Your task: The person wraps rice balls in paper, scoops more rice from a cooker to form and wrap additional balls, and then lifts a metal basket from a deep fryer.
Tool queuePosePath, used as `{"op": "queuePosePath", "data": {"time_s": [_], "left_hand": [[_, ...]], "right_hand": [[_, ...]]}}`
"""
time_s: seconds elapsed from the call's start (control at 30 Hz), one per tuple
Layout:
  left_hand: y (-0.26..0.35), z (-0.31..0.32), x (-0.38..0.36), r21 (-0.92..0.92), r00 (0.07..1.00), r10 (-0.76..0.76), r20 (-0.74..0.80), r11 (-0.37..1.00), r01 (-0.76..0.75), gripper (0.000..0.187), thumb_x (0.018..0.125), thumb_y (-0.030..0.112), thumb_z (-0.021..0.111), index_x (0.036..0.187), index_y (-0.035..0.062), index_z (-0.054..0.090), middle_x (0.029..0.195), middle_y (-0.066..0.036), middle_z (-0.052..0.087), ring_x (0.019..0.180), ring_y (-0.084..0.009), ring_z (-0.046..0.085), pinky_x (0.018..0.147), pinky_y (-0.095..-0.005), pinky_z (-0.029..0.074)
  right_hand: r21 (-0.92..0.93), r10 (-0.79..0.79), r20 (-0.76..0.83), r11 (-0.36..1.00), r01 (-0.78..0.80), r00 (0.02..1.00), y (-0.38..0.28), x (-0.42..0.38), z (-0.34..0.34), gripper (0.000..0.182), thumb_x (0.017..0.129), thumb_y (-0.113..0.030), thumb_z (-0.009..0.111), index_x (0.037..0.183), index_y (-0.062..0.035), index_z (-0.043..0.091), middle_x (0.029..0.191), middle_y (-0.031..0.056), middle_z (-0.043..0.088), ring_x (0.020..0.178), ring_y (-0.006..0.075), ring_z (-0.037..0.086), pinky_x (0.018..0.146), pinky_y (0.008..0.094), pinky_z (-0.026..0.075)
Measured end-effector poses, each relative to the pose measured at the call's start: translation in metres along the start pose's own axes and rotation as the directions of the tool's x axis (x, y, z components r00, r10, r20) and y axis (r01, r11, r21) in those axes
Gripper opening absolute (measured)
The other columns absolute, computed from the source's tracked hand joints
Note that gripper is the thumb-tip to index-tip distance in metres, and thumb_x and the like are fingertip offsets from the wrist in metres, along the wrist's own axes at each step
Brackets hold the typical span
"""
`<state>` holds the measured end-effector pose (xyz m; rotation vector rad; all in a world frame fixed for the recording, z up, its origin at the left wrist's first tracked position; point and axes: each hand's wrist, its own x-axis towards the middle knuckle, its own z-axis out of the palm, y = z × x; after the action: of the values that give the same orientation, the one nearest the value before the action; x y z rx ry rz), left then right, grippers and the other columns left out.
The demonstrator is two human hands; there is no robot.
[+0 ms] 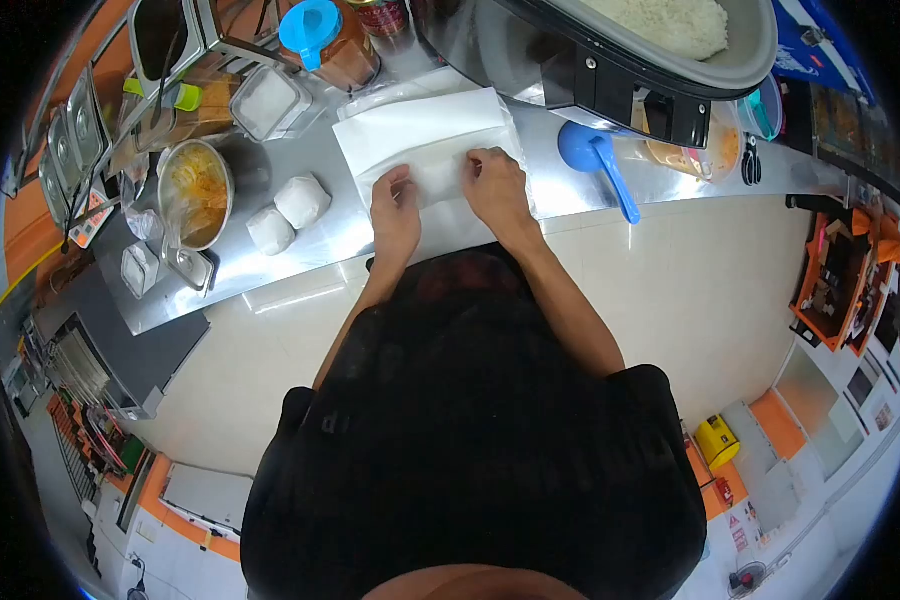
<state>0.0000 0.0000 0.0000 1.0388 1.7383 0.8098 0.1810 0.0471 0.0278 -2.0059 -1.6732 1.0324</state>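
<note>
Both hands on a folded white paper sheet [425,140] lying flat on the steel tabletop [590,190] – left hand [395,205] presses its near-left part, fingers curled onto it; right hand [492,180] pinches a fold w/ fingertips closed on the paper. Two wrapped white parcels [288,215] sit left of the sheet, blue scoop [595,160] to the right – rice cooker [660,50] behind

The person wears a black short-sleeved shirt [470,440] of loose, plain cloth; both forearms are bare, with no watch or rings visible.
</note>
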Motion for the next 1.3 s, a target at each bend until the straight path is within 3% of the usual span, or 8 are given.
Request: {"op": "queuePosePath", "data": {"time_s": [0.2, 0.5, 0.57, 0.6, 0.67, 0.77, 0.97, 1.3], "left_hand": [[0.015, 0.000, 0.002, 0.038, 0.999, -0.031, 0.005, 0.999, 0.031, 0.037, 0.099, 0.000, 0.060, 0.136, -0.0034, 0.062, 0.129, -0.019, 0.071, 0.118, -0.0301, 0.070, 0.096, -0.0395, 0.056], [0.023, 0.003, 0.003, -0.051, 0.996, 0.005, -0.087, 0.999, -0.010, 0.033, 0.093, -0.001, 0.068, 0.126, -0.0039, 0.070, 0.117, -0.017, 0.076, 0.107, -0.0254, 0.074, 0.091, -0.0379, 0.059], [0.014, -0.003, 0.007, -0.003, 0.998, 0.003, -0.069, 1.000, -0.003, 0.026, 0.087, 0.000, 0.074, 0.113, 0.0011, 0.076, 0.112, -0.015, 0.077, 0.102, -0.0297, 0.074, 0.093, -0.0428, 0.058], [0.015, -0.008, 0.009, -0.002, 0.998, 0.003, -0.070, 1.000, -0.003, 0.026, 0.087, 0.000, 0.074, 0.113, 0.0011, 0.076, 0.112, -0.015, 0.077, 0.102, -0.0297, 0.074, 0.093, -0.0428, 0.058], [0.018, -0.016, 0.012, 0.537, 0.943, 0.327, 0.053, 0.787, -0.303, 0.017, 0.082, 0.002, 0.078, 0.098, 0.0046, 0.080, 0.109, -0.013, 0.075, 0.104, -0.0325, 0.068, 0.094, -0.0418, 0.055], [0.041, -0.020, 0.013, 0.660, 0.787, 0.614, 0.061, 0.566, -0.493, 0.012, 0.076, 0.005, 0.081, 0.088, 0.0058, 0.079, 0.112, -0.012, 0.072, 0.106, -0.0375, 0.062, 0.093, -0.0469, 0.051], [0.029, -0.026, 0.035, 0.522, 0.875, 0.426, 0.229, 0.705, -0.480, 0.006, 0.080, 0.003, 0.076, 0.087, 0.0030, 0.077, 0.107, -0.015, 0.069, 0.109, -0.0388, 0.061, 0.092, -0.0470, 0.051], [0.015, -0.018, 0.026, 0.444, 0.851, 0.516, 0.094, 0.743, -0.500, 0.012, 0.085, 0.002, 0.076, 0.097, 0.0024, 0.075, 0.093, -0.013, 0.066, 0.081, -0.0345, 0.067, 0.075, -0.0447, 0.054]], "right_hand": [[-0.060, -0.039, -0.008, 0.997, 0.039, 0.999, -0.001, 0.003, 0.006, 0.024, 0.098, -0.015, 0.059, 0.104, 0.0009, 0.075, 0.107, 0.0288, 0.069, 0.101, 0.0457, 0.068, 0.093, 0.0531, 0.053], [0.160, -0.020, 0.001, 0.987, 0.020, 1.000, 0.013, 0.003, 0.015, 0.020, 0.097, -0.013, 0.061, 0.104, -0.0023, 0.076, 0.114, 0.0245, 0.069, 0.110, 0.0421, 0.066, 0.095, 0.0515, 0.052], [-0.263, -0.171, -0.031, 0.952, 0.157, 0.985, -0.001, -0.002, 0.000, 0.019, 0.093, -0.010, 0.067, 0.107, -0.0028, 0.078, 0.119, 0.0186, 0.070, 0.117, 0.0341, 0.063, 0.099, 0.0453, 0.049], [-0.262, -0.172, -0.031, 0.952, 0.158, 0.985, -0.004, 0.000, -0.006, 0.019, 0.093, -0.010, 0.067, 0.107, -0.0028, 0.078, 0.119, 0.0186, 0.070, 0.117, 0.0341, 0.063, 0.099, 0.0453, 0.049], [-0.434, -0.463, -0.106, 0.818, 0.379, 0.880, -0.003, 0.005, -0.015, 0.018, 0.089, -0.010, 0.072, 0.105, -0.0051, 0.078, 0.124, 0.0119, 0.068, 0.122, 0.0289, 0.058, 0.105, 0.0439, 0.045], [-0.279, -0.613, 0.092, 0.741, 0.611, 0.785, 0.025, 0.028, -0.017, 0.017, 0.089, -0.009, 0.071, 0.104, -0.0058, 0.078, 0.123, 0.0083, 0.068, 0.118, 0.0297, 0.060, 0.106, 0.0436, 0.043], [-0.254, -0.513, 0.183, 0.799, 0.545, 0.839, 0.034, 0.027, -0.012, 0.016, 0.093, -0.008, 0.062, 0.104, -0.0056, 0.073, 0.108, 0.0121, 0.065, 0.104, 0.0319, 0.067, 0.092, 0.0440, 0.056], [-0.275, -0.588, 0.050, 0.769, 0.577, 0.807, 0.048, 0.018, -0.001, 0.024, 0.090, -0.004, 0.062, 0.112, -0.0097, 0.068, 0.096, 0.0107, 0.065, 0.094, 0.0316, 0.070, 0.083, 0.0417, 0.059]]}}
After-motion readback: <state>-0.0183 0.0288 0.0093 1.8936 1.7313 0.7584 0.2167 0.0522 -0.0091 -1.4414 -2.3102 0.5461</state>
